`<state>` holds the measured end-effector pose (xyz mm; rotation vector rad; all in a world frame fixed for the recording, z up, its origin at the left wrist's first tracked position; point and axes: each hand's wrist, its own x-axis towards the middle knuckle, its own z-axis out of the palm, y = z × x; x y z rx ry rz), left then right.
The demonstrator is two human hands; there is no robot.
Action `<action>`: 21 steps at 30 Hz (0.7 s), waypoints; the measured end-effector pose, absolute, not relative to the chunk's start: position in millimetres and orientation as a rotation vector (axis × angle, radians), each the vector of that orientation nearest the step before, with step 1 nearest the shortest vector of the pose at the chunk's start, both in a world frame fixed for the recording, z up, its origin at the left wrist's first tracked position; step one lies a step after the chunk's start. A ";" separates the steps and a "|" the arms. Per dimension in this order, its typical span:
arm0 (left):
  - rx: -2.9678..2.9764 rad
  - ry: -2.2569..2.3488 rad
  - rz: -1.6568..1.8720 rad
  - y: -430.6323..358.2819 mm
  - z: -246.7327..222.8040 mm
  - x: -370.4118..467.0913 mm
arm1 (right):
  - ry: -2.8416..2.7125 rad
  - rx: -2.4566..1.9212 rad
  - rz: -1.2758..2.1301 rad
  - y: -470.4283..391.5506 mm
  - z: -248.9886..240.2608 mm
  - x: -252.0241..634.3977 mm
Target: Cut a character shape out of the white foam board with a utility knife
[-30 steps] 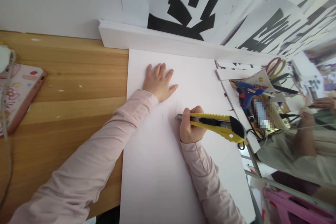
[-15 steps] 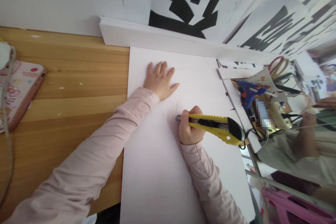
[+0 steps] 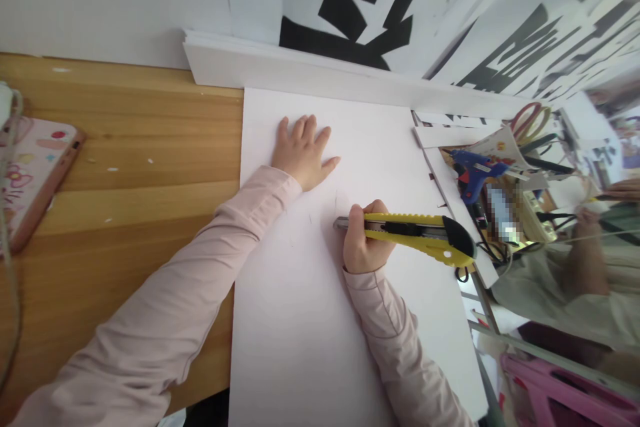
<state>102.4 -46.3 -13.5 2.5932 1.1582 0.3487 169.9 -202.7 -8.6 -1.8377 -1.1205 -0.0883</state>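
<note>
A large white board [image 3: 290,320] lies on the wooden table, with a few short thin lines near its middle. My left hand [image 3: 303,153] rests flat on its upper part, fingers spread. Closer to me and to the right, my right hand [image 3: 367,237] is closed around a yellow box cutter [image 3: 415,230] with black parts. The cutter's metal tip points left and is at the board's surface beside the thin lines; I cannot tell whether it presses in. Its black end sticks out to the right of my hand.
A phone in a pink patterned case [image 3: 37,173] and a cable lie at left on the table [image 3: 165,147]. White board strips [image 3: 300,73] line the wall. To the right are a blue glue gun [image 3: 475,173], scissors [image 3: 530,123], a co-worker's arm [image 3: 587,253] and a pink stool [image 3: 555,387].
The box cutter's rear end has swung slightly right and toward me, while its tip stays near the same lines. My left hand keeps its place on the board.
</note>
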 end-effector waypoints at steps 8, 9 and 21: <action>2.651 1.180 0.364 -46.4 -14.8 102.2 | -0.986 -1.800 0.103 -205.3 -14.5 174.2; 2.665 1.185 0.369 -46.5 -15.1 102.1 | -0.882 -1.742 0.149 -206.6 -16.0 174.7; 2.673 1.282 0.349 -43.8 -13.4 102.0 | -0.367 -1.525 0.368 -250.2 -10.2 203.5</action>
